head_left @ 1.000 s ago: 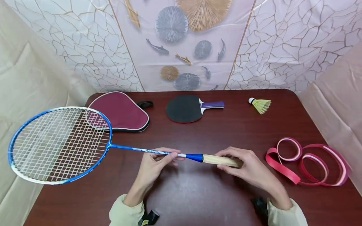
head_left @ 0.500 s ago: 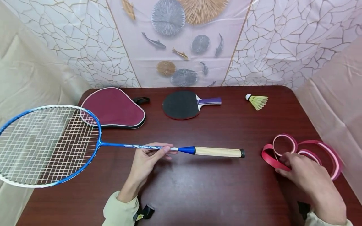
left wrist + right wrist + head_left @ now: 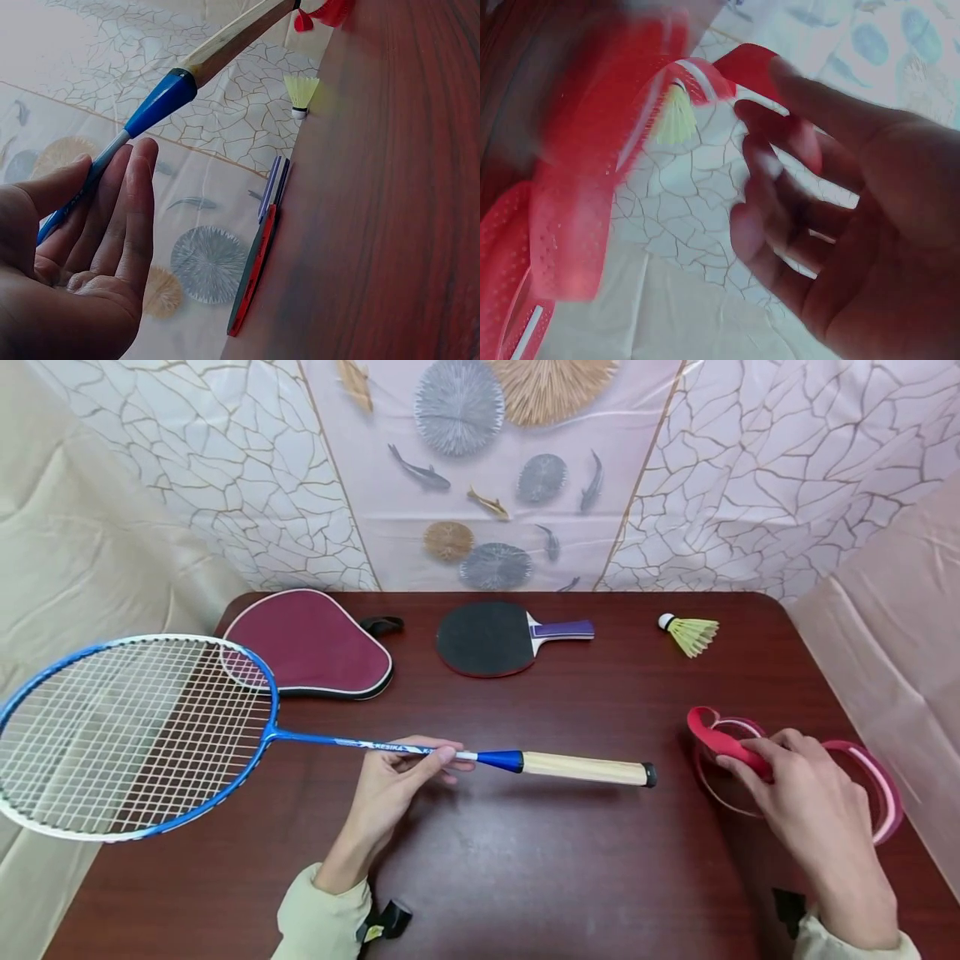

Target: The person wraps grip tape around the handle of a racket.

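Note:
My left hand (image 3: 401,793) pinches the shaft of a blue and white badminton racket (image 3: 502,761) between thumb and fingers. The racket is held over the table, its strung head to the left and its bare wooden handle with a black end cap to the right. At the right, my right hand (image 3: 813,818) pinches one end of a red grip tape (image 3: 723,745) between thumb and index finger. The rest of the tape hangs in curled loops, and in the right wrist view the perforated red tape (image 3: 577,195) looks blurred. My palm hides part of the coils in the head view.
Along the back of the brown table (image 3: 570,877) lie a maroon paddle case (image 3: 307,643), a black table tennis paddle (image 3: 483,639) with a purple handle, and a yellow shuttlecock (image 3: 692,635). A patterned cloth (image 3: 487,460) hangs behind them.
My right hand has left the racket handle, moved right to the grip tape and picked up its end, lifting it. My left hand keeps hold of the racket shaft, shifted slightly left.

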Available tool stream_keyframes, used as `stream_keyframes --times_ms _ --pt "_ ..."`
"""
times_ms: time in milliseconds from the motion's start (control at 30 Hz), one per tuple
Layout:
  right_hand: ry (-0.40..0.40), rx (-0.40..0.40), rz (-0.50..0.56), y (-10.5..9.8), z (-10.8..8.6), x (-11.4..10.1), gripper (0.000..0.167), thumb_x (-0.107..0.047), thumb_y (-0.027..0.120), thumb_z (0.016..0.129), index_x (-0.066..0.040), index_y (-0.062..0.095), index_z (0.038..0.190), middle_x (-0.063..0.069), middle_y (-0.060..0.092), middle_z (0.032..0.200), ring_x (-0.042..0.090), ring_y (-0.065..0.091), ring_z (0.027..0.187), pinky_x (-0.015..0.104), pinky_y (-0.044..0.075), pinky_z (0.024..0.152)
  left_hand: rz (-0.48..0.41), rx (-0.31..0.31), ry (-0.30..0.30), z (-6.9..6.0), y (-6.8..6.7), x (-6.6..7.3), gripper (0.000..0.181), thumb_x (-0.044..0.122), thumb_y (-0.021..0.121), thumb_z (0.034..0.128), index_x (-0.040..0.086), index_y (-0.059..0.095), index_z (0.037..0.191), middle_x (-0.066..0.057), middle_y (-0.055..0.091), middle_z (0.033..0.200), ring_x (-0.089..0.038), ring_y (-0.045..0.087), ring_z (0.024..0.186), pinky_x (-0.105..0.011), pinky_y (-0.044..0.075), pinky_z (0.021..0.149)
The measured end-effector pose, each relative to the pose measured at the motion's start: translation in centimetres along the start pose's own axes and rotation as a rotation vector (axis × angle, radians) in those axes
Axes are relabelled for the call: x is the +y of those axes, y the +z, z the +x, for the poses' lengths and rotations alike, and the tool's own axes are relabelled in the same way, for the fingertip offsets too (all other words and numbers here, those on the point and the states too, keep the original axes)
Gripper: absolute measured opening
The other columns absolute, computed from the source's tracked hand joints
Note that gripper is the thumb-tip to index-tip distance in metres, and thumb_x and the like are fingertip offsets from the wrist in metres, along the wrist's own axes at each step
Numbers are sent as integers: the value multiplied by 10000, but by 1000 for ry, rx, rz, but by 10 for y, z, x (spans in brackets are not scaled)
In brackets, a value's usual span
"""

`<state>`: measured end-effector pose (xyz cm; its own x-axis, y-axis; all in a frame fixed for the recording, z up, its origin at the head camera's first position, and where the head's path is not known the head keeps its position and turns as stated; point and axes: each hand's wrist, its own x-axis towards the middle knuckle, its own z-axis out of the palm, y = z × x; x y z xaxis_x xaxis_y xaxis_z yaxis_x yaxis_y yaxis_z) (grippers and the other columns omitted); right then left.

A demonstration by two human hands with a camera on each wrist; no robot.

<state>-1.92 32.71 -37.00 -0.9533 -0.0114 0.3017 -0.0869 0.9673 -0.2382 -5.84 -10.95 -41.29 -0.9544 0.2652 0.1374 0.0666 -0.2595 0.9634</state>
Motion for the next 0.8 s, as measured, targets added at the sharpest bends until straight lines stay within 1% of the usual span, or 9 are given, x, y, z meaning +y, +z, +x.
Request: stream_keyframes --times_ms 100,200,267,333,400,467,533,633,800 --pt "-8 -27 26 4 1 -3 347 -200 847 759 -82 709 1054 92 599 847 334 529 659 469 341 393 7 1 -10 0 1 1 219 76 664 941 -72 685 1101 -237 709 945 -515 641 886 -547 551 752" --pt "-74 -49 97 9 5 -9 475 -192 841 771 -125 668 1209 121 676 959 335 588 654 488 408 462 24 2 -14 0 0 0 203 87 671 939 -41 702 1093 -228 714 924 -543 627 865 -526 559 743" --pt "-131 -78 198 12 8 -16 477 -170 826 795 -157 655 1241 98 695 972 284 628 643 419 472 524 34 -1 -9 1 0 0 185 90 671 939 -12 715 1086 -223 715 923 -534 633 861 -521 563 736" --pt "-183 -110 315 14 11 -24 393 -133 804 821 -190 680 1190 3 681 847 174 605 594 281 460 544 37 -8 -2 1 -1 -1 174 83 669 939 -3 720 1081 -222 715 922 -526 637 860 -527 562 731" --pt "-200 -172 443 15 14 -34 283 -116 772 856 -227 706 1107 -72 646 765 108 582 576 192 445 553 37 -17 5 2 -1 -2 171 78 666 940 -2 720 1080 -224 714 923 -523 639 866 -529 562 727" --pt "-207 -249 552 15 18 -44 228 -115 717 908 -252 708 1090 -101 683 802 108 648 694 150 464 643 37 -22 5 2 -1 -2 170 82 667 939 2 723 1079 -224 714 922 -526 637 867 -519 566 725" --pt "-213 -320 614 14 23 -54 251 -138 661 954 -269 686 1166 -113 712 949 109 670 838 142 474 734 39 -22 1 2 -1 -3 173 91 671 938 4 724 1078 -221 715 918 -531 634 866 -500 572 721" --pt "-256 -359 638 13 31 -69 313 -139 605 989 -270 639 1271 -136 679 1149 91 649 998 133 457 832 39 -19 -6 2 0 -4 185 90 671 939 -19 716 1080 -219 716 920 -536 632 867 -496 573 721" --pt "-384 -323 601 13 40 -93 415 -46 657 938 -254 622 1296 -144 679 1097 60 657 919 148 492 777 40 -21 -4 1 0 -5 198 74 663 941 -54 697 1089 -219 715 930 -528 636 861 -563 550 726"
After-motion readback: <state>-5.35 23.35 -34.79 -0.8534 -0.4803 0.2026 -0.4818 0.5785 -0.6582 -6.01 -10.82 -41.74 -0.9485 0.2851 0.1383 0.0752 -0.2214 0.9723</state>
